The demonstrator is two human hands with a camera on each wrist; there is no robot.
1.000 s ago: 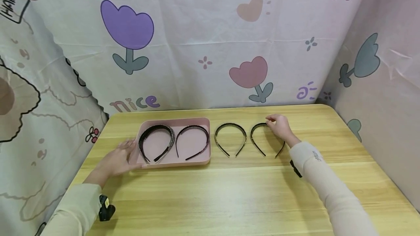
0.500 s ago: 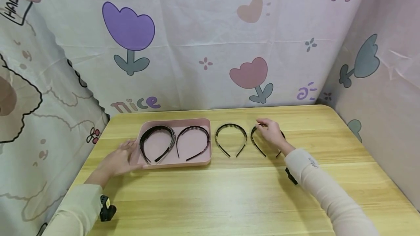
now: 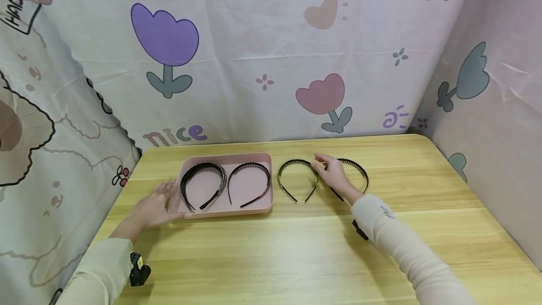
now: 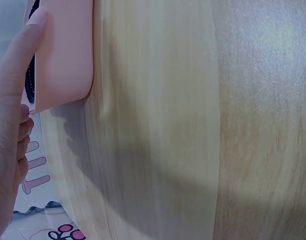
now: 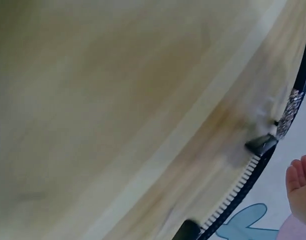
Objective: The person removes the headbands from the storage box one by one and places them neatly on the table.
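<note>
At the left end of the pink tray [image 3: 237, 212], my left hand [image 3: 154, 205] grips the corner, thumb along the front and fingers against the side. Inside the tray lie a bunch of black headbands [image 3: 203, 165] and, to their right, a single toothed headband [image 3: 251, 164]. Two more headbands lie on the table right of the tray, the nearer-to-tray one [image 3: 298, 160] and the far-right one [image 3: 358, 166]. My right hand [image 3: 336, 177] hovers over the far-right headband's left side, fingertips by the other's right side, holding nothing. The right wrist view shows a toothed headband [image 5: 242, 192] beside loosely bent fingers.
The wooden table [image 3: 271, 258] extends in front of the tray and to the right. A printed cloth [image 3: 237, 107] hangs along the table's back edge, with more cloth at both sides. Black wrist cameras sit on both sleeves.
My right hand has moved left, from the far-right headband's right side to the space between the two table headbands. My left hand, the tray and the headbands stay in place.
</note>
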